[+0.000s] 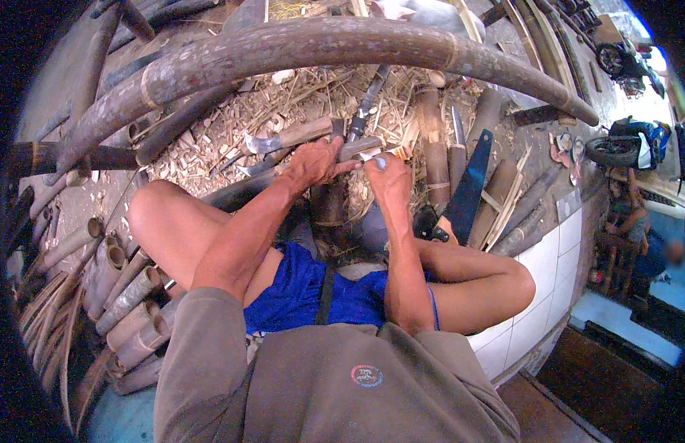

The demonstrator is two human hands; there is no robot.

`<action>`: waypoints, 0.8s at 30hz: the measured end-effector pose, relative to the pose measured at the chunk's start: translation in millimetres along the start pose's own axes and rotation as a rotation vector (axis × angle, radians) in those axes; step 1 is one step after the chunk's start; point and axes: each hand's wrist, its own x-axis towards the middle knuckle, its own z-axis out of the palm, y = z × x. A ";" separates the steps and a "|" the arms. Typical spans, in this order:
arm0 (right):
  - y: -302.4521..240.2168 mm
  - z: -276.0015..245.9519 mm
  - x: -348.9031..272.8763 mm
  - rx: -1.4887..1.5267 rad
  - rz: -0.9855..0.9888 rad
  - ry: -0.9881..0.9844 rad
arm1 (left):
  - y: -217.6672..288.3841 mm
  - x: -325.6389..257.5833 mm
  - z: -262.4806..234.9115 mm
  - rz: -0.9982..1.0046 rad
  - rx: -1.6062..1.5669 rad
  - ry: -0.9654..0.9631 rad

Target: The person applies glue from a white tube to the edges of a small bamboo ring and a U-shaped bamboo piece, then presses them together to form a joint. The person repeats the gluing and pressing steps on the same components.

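1. Head view: the left hand [311, 164] has its index finger and thumb spread apart beside the near end of a short brown stick [363, 148]; whether they grip it cannot be told.
2. That stick lies just beyond the left thumb, slanting toward the right hand [390, 177], whose fingers are curled inward.
3. A small orange-and-white piece [402, 153] shows beside the right knuckles; whether those fingers pinch it cannot be told.
4. Left of the left fingers lies a hooked blade [261, 144] with a wooden handle [307, 132]; right of the right fingers, a dark-bladed saw [471, 184] slants.
5. Hollow bamboo tubes [128, 301] are piled well below and left of the left fingers, open ends showing; what they contain is too dark to make out.
6. Beyond both hands, wood shavings [279, 103] cover the ground, partly hidden by a thick bamboo pole [283, 52].
7. The right palm is hidden.
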 end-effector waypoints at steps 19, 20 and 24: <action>8.7 -10.0 10.3 -0.050 0.058 0.124 | 1.4 0.5 5.6 -0.012 0.053 0.023; 12.4 -10.4 12.4 -0.052 0.073 0.142 | 1.6 0.6 5.9 -0.011 0.070 0.023; 10.3 -26.4 12.5 0.006 0.134 0.149 | 0.5 -1.4 4.7 0.006 0.028 0.028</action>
